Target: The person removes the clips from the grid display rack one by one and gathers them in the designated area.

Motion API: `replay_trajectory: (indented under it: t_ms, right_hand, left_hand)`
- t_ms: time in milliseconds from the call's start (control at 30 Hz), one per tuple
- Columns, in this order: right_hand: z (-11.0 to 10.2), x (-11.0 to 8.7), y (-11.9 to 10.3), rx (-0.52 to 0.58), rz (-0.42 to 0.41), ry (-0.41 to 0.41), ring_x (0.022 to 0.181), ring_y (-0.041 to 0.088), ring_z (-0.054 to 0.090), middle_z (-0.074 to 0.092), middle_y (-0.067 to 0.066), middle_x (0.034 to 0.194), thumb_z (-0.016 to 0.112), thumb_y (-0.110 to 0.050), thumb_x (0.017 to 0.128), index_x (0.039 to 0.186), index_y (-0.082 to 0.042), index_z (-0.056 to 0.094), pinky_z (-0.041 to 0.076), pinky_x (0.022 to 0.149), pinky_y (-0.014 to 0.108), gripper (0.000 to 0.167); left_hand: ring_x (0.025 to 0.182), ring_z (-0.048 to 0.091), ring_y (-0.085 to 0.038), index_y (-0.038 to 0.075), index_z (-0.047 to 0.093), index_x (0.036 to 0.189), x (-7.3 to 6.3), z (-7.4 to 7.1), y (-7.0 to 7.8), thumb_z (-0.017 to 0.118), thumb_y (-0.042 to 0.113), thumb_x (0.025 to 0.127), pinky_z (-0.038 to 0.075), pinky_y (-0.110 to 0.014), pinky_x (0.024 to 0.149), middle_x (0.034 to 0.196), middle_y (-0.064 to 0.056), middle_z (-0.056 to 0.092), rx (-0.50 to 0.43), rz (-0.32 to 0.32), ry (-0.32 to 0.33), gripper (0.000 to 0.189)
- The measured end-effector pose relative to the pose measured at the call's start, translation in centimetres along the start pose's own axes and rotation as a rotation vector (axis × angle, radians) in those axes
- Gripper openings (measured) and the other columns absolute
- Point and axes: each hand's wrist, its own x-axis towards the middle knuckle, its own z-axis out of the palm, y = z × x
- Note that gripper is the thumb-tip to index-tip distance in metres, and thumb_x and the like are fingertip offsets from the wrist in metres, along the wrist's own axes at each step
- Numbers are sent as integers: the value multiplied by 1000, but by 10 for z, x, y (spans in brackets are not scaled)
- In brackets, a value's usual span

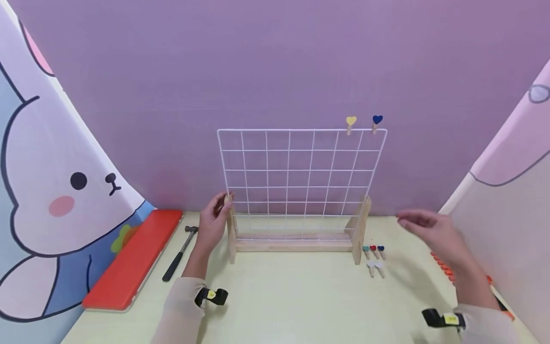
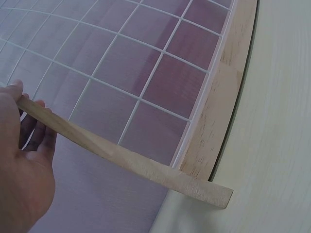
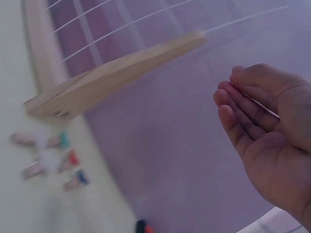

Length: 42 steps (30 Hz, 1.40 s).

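A white wire grid [image 1: 301, 129] stands upright in a wooden base. My left hand [image 1: 213, 222] grips the top of the base's left wooden upright [image 2: 121, 158], thumb on one side and fingers behind. Two heart-topped clothespins, one yellow [image 1: 351, 121] and one dark blue [image 1: 377, 119], sit on the grid's top wire near the right corner. Raised to the right of the stand, my right hand [image 1: 438, 234] holds nothing, its fingers loosely bent. Below it to the left lie more small clothespins: teal [image 1: 366, 249], red [image 1: 373, 248], dark blue [image 1: 381, 249] and two white [image 1: 371, 265].
A long red case [image 1: 135, 260] lies at the table's left edge, with a black-handled hammer [image 1: 180, 254] beside it. Orange objects [image 1: 442, 267], partly hidden by the right forearm, lie along the right edge. A purple backdrop [image 1: 296, 62] rises behind the stand.
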Motion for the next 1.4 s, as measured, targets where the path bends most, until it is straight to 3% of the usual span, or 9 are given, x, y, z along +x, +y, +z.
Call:
replay_trajectory:
  t_ms: [167, 300, 567, 800, 1033, 1400]
  right_hand:
    - [-23, 21, -40, -26, -48, 73, 105, -11, 64, 72, -26, 117, 68, -27, 102, 133, -8, 67, 54, 84, 7, 36]
    - [-38, 36, -71, 34, -85, 102, 113, -7, 64, 73, -19, 121, 70, -26, 100, 134, -7, 66, 48, 89, 3, 39]
    - [-55, 61, -114, 171, -162, 141, 107, 0, 70, 77, -11, 115, 73, -13, 97, 130, 0, 67, 51, 92, 4, 36]
    - [-60, 74, -138, 268, -182, 139, 106, 4, 71, 77, -5, 114, 75, -12, 95, 129, 0, 68, 53, 91, 6, 37]
    - [-58, 85, -155, 529, -260, 117, 99, 11, 74, 80, 2, 106, 77, 0, 90, 121, 7, 70, 57, 91, 12, 33]
    - [-55, 99, -177, 520, -232, 99, 100, 9, 73, 80, -1, 105, 80, -4, 89, 119, 2, 73, 54, 93, 10, 32]
  left_hand:
    - [120, 61, -2, 1, 56, 143, 1, 1, 0, 60, 17, 106, 52, -11, 101, 143, -22, 62, -4, -13, 6, 40]
    - [122, 61, -9, 4, 57, 143, 1, 0, -1, 60, 18, 106, 52, -11, 101, 142, -19, 62, 8, -27, 10, 40]
    - [132, 56, -38, 6, 55, 145, 1, -1, 0, 59, 21, 106, 53, -11, 100, 143, -16, 62, 14, -30, -1, 42]
    - [127, 59, -26, 1, 55, 145, 0, 0, 2, 58, 18, 106, 53, -11, 99, 143, -21, 61, 15, -15, -2, 42]
    - [122, 60, -5, 2, 56, 143, -1, -2, 1, 59, 16, 106, 52, -10, 100, 143, -20, 62, 22, 10, 0, 39]
    - [122, 61, -5, 2, 57, 142, -3, -4, -1, 58, 15, 106, 52, -11, 101, 142, -30, 58, 14, 24, -4, 38]
